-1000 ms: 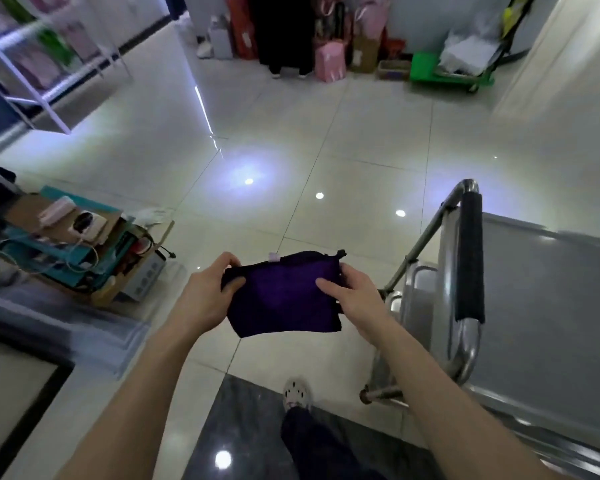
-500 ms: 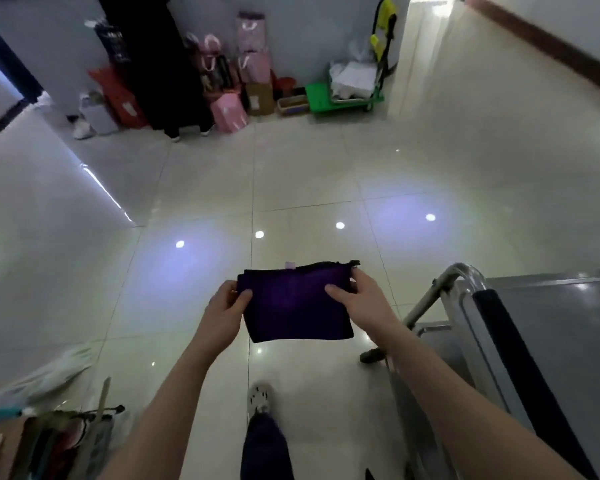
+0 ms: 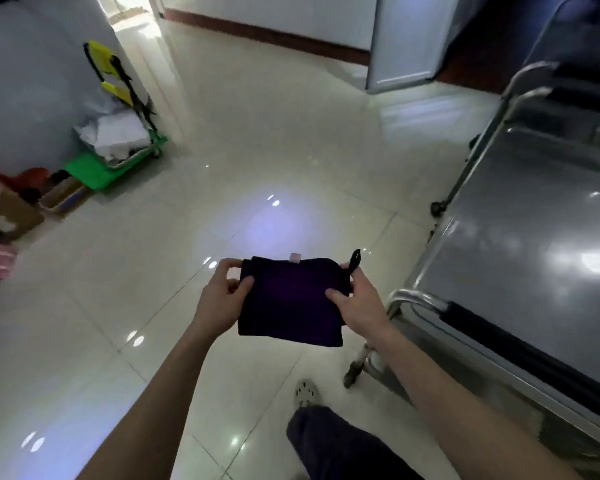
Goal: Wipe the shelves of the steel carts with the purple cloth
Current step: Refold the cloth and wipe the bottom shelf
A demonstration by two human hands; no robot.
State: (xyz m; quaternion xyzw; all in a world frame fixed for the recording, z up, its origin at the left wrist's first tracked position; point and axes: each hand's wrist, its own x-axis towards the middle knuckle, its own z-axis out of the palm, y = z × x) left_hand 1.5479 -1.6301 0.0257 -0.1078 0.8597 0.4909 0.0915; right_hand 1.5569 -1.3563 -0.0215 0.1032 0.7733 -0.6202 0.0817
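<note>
I hold the folded purple cloth (image 3: 290, 301) flat in front of me above the floor. My left hand (image 3: 220, 299) pinches its left edge and my right hand (image 3: 359, 301) grips its right edge, beside a small black loop. A white tag sticks up from the top edge. The steel cart (image 3: 534, 237) stands to the right, its shiny top shelf level with my hands and its black padded handle (image 3: 520, 344) nearest me. The cloth is apart from the cart.
A second steel cart (image 3: 568, 77) stands behind the first at the far right. A green trolley (image 3: 115, 157) with white bundles, boxes and bags lines the left wall. Glossy tiled floor spreads ahead. My leg and shoe (image 3: 305, 393) are below.
The view has swung to the right, so the cart now fills the right side. Both hands still hold the cloth the same way in front of me.
</note>
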